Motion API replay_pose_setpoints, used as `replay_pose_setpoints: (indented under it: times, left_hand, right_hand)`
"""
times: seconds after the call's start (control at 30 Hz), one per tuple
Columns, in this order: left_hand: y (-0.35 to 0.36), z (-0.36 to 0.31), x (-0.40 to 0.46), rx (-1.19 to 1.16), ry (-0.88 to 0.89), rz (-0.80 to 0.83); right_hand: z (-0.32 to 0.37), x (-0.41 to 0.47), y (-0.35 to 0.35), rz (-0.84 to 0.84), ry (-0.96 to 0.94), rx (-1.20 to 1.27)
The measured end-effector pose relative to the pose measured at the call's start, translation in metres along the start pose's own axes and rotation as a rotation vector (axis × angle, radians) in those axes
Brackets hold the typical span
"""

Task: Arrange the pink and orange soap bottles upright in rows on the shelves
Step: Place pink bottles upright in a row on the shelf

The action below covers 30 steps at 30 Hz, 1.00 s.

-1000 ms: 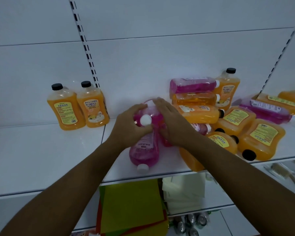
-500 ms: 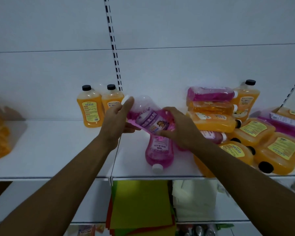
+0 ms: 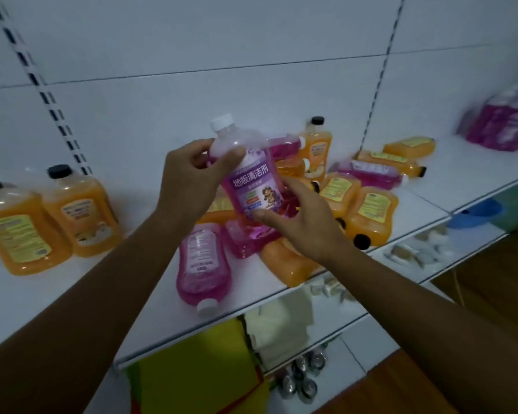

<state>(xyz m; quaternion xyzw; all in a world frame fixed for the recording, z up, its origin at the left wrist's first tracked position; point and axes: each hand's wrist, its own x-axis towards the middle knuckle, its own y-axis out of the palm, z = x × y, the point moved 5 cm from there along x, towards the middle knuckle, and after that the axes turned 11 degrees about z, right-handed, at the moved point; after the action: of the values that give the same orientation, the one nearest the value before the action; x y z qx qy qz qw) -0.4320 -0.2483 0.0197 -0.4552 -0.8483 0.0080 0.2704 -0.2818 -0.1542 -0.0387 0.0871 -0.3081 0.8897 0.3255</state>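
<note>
The left hand (image 3: 189, 180) pinches the neck of a pink bottle (image 3: 248, 174), fingers (image 3: 231, 156) curled round it below the white cap. The right hand (image 3: 299, 222) cups its base with fingers spread. The bottle hangs nearly upright, clear of the shelf (image 3: 281, 285), above a heap of toppled bottles (image 3: 356, 204).

Set down straight below the fingers, it would likely land on a lying pink bottle (image 3: 202, 261) and tip; its liquid would slosh with a quick swing. Two orange bottles (image 3: 51, 216) stand left of the fingers, and pink ones (image 3: 503, 124) stand blurred far to the right.
</note>
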Motion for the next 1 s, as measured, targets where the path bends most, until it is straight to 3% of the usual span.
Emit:
replay_pose_setpoints:
  times: [0.43, 0.7, 1.0]
  left_hand:
    - [0.28, -0.03, 0.087, -0.136, -0.014, 0.246]
    - [0.472, -0.062, 0.138, -0.13, -0.022, 0.333]
    - [0.635, -0.061, 0.195, -0.168, -0.022, 0.483]
  right_hand:
    - [-0.104, -0.083, -0.226, -0.266, 0.176, -0.053]
    - [-0.191, -0.128, -0.387, -0.367, 0.305, -0.067]
    - [-0.293, -0.136, -0.509, -0.421, 0.416, -0.006]
